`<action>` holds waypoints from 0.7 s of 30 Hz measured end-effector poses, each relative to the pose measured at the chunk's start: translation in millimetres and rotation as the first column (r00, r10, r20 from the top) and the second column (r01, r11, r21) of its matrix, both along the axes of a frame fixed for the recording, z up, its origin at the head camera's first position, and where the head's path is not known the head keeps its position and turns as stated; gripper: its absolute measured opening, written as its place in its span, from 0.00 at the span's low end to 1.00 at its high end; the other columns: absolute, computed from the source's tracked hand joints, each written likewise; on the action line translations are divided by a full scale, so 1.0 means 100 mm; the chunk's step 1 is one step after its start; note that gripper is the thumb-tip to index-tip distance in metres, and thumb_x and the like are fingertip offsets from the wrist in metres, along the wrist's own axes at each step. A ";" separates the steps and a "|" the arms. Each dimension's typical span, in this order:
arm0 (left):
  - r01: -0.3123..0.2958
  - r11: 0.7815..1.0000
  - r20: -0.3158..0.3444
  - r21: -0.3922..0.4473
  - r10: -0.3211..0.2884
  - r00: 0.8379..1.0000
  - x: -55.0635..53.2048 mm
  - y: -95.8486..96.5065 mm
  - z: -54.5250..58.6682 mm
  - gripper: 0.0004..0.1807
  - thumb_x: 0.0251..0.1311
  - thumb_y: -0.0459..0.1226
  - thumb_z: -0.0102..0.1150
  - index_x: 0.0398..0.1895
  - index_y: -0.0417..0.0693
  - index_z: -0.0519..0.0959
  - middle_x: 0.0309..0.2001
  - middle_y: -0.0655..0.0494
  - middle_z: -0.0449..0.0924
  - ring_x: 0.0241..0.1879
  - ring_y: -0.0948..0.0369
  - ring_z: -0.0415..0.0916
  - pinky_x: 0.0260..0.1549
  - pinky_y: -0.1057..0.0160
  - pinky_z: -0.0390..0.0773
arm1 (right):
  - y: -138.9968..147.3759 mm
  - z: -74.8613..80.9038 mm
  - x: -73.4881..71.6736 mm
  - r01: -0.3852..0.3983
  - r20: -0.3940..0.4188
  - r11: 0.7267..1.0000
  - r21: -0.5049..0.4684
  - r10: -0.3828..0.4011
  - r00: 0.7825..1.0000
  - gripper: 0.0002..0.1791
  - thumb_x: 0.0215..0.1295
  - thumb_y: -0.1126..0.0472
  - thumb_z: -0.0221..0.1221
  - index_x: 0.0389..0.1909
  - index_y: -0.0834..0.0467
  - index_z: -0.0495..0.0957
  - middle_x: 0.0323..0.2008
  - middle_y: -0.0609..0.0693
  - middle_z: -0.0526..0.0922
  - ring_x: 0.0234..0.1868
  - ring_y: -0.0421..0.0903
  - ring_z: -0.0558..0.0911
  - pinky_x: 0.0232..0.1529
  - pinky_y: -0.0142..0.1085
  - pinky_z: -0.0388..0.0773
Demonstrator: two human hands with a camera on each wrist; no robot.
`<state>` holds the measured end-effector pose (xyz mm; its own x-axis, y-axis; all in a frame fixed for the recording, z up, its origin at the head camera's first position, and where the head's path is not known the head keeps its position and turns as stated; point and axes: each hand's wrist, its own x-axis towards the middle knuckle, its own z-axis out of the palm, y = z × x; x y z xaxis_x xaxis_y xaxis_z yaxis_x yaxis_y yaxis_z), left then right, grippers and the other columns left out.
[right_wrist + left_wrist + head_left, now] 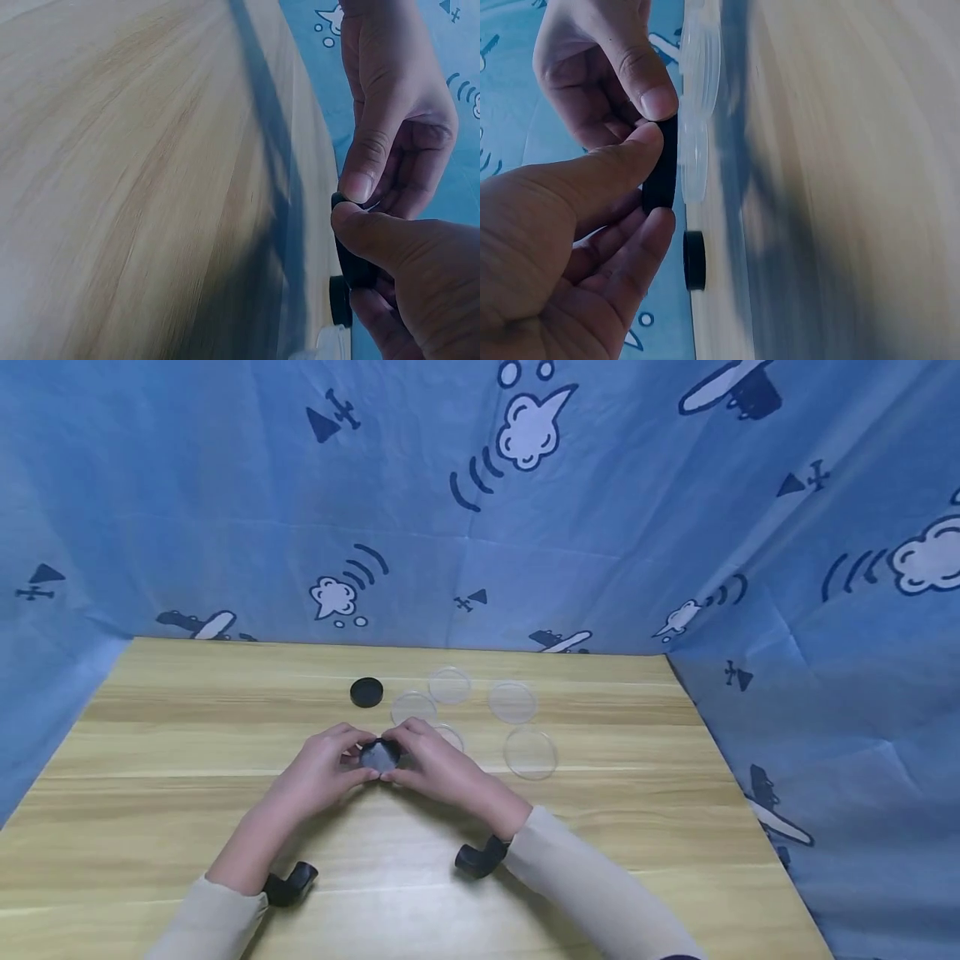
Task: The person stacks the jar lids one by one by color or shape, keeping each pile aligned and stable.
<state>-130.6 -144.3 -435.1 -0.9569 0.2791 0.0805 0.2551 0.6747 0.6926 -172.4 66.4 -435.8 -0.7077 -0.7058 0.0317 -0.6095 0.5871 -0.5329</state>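
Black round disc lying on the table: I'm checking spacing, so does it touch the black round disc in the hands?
Apart: the head view shows wooden tabletop between the lying disc and the held disc.

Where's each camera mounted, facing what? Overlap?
Head: on the head, looking forward and down at the table; shows left hand, right hand, sleeves.
Left wrist: worn there, faces the held disc; left hand near, right hand beyond.
Right wrist: worn there, faces the held disc; right hand near, left hand beyond.
Both wrist views share both hands and the held disc.
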 end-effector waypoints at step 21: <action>0.012 0.999 -0.034 -0.052 -0.013 0.999 0.02 -0.33 -0.30 0.24 0.58 0.32 0.75 0.56 0.32 0.81 0.49 0.38 0.84 0.46 0.47 0.85 0.49 0.47 0.87 | -0.38 -0.30 0.03 -0.005 -0.084 0.998 0.064 0.010 0.996 0.28 0.69 0.51 0.69 0.65 0.61 0.78 0.56 0.54 0.80 0.53 0.43 0.78 0.56 0.28 0.78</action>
